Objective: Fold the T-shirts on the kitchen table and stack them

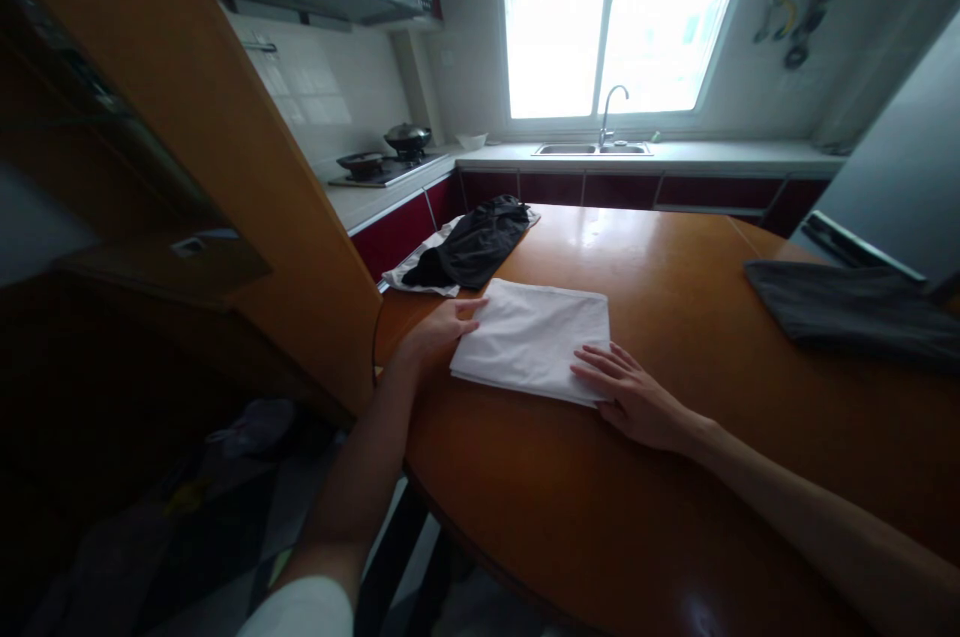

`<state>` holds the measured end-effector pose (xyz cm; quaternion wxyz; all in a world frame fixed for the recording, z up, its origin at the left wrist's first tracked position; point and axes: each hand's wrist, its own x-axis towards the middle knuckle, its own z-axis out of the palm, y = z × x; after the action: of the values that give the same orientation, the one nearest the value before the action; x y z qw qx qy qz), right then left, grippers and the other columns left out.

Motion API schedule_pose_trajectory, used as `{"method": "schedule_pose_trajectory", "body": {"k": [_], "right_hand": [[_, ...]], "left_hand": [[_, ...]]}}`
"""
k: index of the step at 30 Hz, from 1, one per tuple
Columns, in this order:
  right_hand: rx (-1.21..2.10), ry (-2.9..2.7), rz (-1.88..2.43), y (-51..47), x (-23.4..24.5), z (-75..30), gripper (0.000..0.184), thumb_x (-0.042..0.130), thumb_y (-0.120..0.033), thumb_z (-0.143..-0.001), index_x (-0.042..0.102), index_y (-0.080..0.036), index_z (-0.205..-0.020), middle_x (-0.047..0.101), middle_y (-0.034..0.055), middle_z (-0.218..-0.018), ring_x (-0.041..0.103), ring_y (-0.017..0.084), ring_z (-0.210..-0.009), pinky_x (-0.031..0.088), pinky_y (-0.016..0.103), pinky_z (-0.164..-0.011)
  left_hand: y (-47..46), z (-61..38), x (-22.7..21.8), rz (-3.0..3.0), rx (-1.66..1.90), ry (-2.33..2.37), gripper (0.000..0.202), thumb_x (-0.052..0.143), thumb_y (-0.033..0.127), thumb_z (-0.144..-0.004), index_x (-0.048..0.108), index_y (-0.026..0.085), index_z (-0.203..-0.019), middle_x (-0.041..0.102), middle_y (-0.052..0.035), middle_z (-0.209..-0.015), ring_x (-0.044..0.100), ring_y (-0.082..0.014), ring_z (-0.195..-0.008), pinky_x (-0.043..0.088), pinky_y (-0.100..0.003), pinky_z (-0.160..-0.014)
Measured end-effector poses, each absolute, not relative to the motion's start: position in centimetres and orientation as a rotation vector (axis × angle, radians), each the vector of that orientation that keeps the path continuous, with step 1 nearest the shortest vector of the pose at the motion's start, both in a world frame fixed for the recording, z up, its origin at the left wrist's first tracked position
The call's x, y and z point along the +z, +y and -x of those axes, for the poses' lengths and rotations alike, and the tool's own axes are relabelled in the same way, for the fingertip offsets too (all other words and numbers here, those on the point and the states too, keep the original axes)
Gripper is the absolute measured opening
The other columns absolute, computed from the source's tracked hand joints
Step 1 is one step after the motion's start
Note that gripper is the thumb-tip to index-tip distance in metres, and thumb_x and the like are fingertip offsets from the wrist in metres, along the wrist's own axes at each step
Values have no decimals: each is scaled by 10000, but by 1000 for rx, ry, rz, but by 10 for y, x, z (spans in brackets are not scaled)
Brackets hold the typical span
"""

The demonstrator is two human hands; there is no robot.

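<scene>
A folded white cloth (534, 337) lies on the round wooden table (675, 297) close to its left edge. My left hand (444, 327) rests flat on the cloth's left side, fingers stretched out. My right hand (628, 395) lies flat on its near right corner with the fingers spread. Neither hand grips anything. Just beyond the white cloth a black garment (474, 242) lies crumpled over a white one at the table's far left edge.
A dark grey folded cloth (855, 309) lies at the table's right side by a grey appliance (900, 177). A wooden panel (225, 167) rises at the left. Behind are a counter with a stove and pans (390, 157), a sink (592, 149) and a bright window.
</scene>
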<state>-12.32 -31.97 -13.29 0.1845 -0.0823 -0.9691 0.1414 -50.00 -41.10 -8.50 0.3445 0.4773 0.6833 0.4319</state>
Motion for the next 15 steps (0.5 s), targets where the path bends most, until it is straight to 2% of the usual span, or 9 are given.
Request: {"method": "schedule_pose_trajectory", "body": {"k": [5, 10, 13, 15], "right_hand": [[424, -2754, 194, -320, -131, 122, 730, 540, -92, -821, 481, -283, -1524, 451, 72, -1586, 355, 278, -1496, 227, 563, -1244], [400, -2787, 177, -322, -129, 122, 759, 525, -79, -825, 442, -294, -1549, 395, 60, -1621, 312, 261, -1518, 194, 558, -1256], [368, -2815, 149, -326, -126, 122, 779, 505, -69, -843, 385, -290, -1580, 316, 58, -1656, 246, 253, -1542, 156, 562, -1265], [371, -2834, 114, -327, -124, 122, 786, 484, -62, -858, 345, -288, -1598, 277, 53, -1669, 216, 246, -1549, 152, 555, -1269]], "left_hand": [[-407, 506, -99, -1319, 1053, 1825, 771, 841, 294, -585, 684, 146, -1325, 631, -139, -1406, 635, -329, -1208, 486, -378, -1029], [-403, 510, -108, -1515, 921, 1947, 689, 716, 210, -702, 637, 136, -1382, 621, -142, -1409, 630, -311, -1211, 487, -381, -1045], [-392, 505, -103, -1722, 867, 2185, 604, 628, 168, -779, 630, 100, -1379, 533, -174, -1488, 535, -320, -1338, 406, -406, -1141], [-378, 499, -97, -1921, 855, 2220, 548, 561, 179, -856, 612, 87, -1394, 487, -175, -1529, 456, -294, -1418, 322, -386, -1205]]}}
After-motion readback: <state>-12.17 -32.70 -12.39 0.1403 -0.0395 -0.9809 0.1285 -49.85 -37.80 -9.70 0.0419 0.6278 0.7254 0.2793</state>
